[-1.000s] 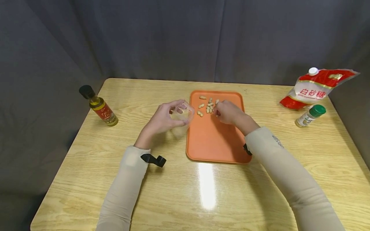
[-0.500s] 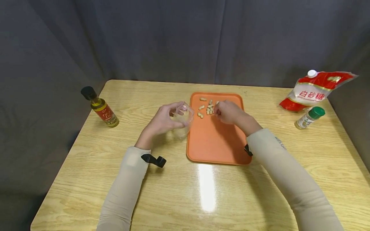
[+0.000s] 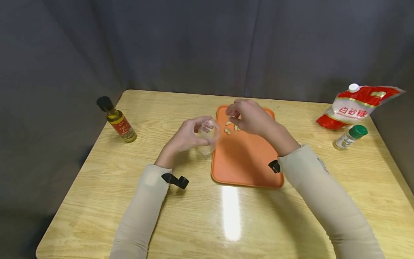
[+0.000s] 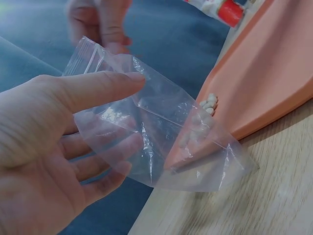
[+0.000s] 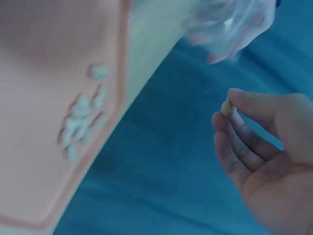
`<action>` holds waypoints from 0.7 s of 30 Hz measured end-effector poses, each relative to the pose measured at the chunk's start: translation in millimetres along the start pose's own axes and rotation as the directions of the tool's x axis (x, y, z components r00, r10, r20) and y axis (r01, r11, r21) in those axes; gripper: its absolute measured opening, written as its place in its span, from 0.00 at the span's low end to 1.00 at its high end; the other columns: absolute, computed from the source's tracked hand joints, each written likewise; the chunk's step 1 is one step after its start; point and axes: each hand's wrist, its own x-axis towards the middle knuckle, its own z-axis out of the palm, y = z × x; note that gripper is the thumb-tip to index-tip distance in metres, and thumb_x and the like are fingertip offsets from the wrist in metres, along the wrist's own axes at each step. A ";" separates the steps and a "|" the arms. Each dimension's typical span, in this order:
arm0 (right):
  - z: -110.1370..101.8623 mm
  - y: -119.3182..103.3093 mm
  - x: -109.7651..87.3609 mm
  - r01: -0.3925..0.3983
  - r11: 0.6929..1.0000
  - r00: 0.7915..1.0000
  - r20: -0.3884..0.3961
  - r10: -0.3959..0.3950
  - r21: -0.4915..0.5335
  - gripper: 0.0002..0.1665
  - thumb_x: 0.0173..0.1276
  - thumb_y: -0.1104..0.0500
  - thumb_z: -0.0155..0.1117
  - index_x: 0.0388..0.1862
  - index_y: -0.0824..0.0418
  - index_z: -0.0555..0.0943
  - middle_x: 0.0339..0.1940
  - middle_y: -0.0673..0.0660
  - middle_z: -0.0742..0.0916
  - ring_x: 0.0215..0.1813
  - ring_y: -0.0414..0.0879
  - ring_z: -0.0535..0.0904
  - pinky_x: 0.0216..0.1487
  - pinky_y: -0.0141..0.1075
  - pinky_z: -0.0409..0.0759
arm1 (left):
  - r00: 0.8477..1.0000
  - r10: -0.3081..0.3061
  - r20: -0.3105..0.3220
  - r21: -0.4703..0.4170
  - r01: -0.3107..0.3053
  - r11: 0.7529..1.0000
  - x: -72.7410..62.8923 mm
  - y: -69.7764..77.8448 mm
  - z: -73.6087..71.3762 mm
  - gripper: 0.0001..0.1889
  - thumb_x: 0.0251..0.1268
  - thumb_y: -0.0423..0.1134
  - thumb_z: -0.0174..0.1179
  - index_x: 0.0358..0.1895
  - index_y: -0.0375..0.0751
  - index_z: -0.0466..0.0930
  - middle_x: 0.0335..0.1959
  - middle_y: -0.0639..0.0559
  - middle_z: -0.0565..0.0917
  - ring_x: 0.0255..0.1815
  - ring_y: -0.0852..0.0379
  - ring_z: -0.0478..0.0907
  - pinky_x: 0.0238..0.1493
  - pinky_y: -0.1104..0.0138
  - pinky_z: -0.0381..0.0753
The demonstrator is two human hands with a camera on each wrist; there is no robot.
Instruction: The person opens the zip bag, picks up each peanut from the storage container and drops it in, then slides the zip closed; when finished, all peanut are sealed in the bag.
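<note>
My left hand (image 3: 187,136) holds a clear plastic zip bag (image 4: 161,127) over the left edge of the orange tray (image 3: 245,158). In the left wrist view, the thumb crosses the near side of the bag and the other fingers show through the film. Between thumb and fingertips, my right hand (image 5: 279,152) pinches a single peanut (image 5: 227,108). That hand is raised above the far part of the tray, a short way from the bag. Several unshelled peanuts (image 5: 78,120) lie in a loose cluster on the tray, partly hidden by the right hand in the head view.
An oil bottle (image 3: 123,127) with a black cap stands at the table's left. On the right are a red and white sugar pouch (image 3: 349,111) and a green-capped seasoning jar (image 3: 345,140). A dark curtain (image 3: 200,46) hangs behind the wooden table (image 3: 181,219).
My right hand has lifted off the peanut cluster and moved left and up with one peanut in its fingertips. The left hand has stayed nearly in place with the bag.
</note>
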 end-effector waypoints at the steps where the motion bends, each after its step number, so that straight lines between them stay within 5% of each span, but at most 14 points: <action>1: -0.4 -5.2 0.9 0.013 1.000 1.000 -0.002 -0.012 0.011 0.09 0.64 0.70 0.67 0.44 0.66 0.86 0.37 0.59 0.85 0.40 0.51 0.82 0.43 0.45 0.81 | 1.000 0.001 0.001 0.002 -0.001 1.000 -0.2 0.3 0.7 0.41 0.51 0.36 0.74 0.72 0.39 0.68 0.61 0.47 0.78 0.56 0.50 0.76 0.61 0.58 0.72; 15: 19.0 -37.2 17.5 0.106 0.990 0.994 0.030 -0.109 0.098 0.10 0.62 0.68 0.71 0.44 0.65 0.88 0.35 0.57 0.86 0.38 0.49 0.83 0.42 0.41 0.81 | 0.997 0.077 0.015 -0.011 -0.077 0.997 -0.1 -0.1 4.9 0.34 0.55 0.35 0.73 0.67 0.40 0.73 0.48 0.39 0.83 0.47 0.50 0.76 0.53 0.57 0.73; 21: 26.8 -41.9 16.9 0.095 0.991 0.994 0.040 -0.099 0.098 0.09 0.63 0.67 0.71 0.43 0.65 0.88 0.34 0.56 0.85 0.37 0.49 0.82 0.40 0.41 0.80 | 0.995 0.100 0.012 -0.002 -0.100 0.995 -0.4 -0.1 3.0 0.28 0.55 0.34 0.73 0.61 0.40 0.77 0.45 0.46 0.81 0.47 0.42 0.73 0.51 0.52 0.74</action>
